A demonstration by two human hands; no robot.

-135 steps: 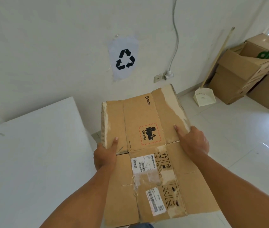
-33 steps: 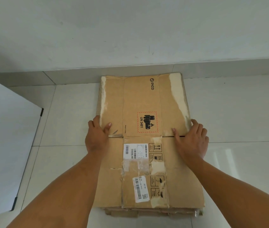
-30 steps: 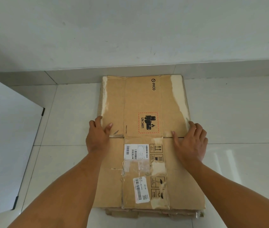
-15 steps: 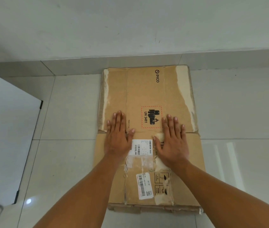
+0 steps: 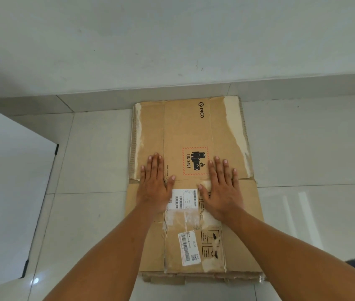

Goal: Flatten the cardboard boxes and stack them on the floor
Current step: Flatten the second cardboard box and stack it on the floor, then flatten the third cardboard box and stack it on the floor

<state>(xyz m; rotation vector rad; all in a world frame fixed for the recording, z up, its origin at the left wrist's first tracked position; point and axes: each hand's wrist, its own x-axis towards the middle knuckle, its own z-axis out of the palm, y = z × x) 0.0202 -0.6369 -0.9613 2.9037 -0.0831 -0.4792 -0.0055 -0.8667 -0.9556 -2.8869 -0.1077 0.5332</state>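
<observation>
Head view: a white surface (image 5: 9, 192) is seen at the left. The flattened cardboard box (image 5: 194, 131) is laid on the floor (image 5: 302, 148) by the wall, on other flat cardboard (image 5: 172, 279). It is pressed down by the left hand (image 5: 153, 187) and the right hand (image 5: 221, 192), fingers straight and a little spread. Pressing flat seems to be the step in hand; next, another box should be fetched.

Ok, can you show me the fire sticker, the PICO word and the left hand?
fire sticker (image 5: 195, 161): head view, on its black battery drawing.
PICO word (image 5: 201, 112): head view, on its letters.
left hand (image 5: 153, 187): head view, middle of its back.
</observation>
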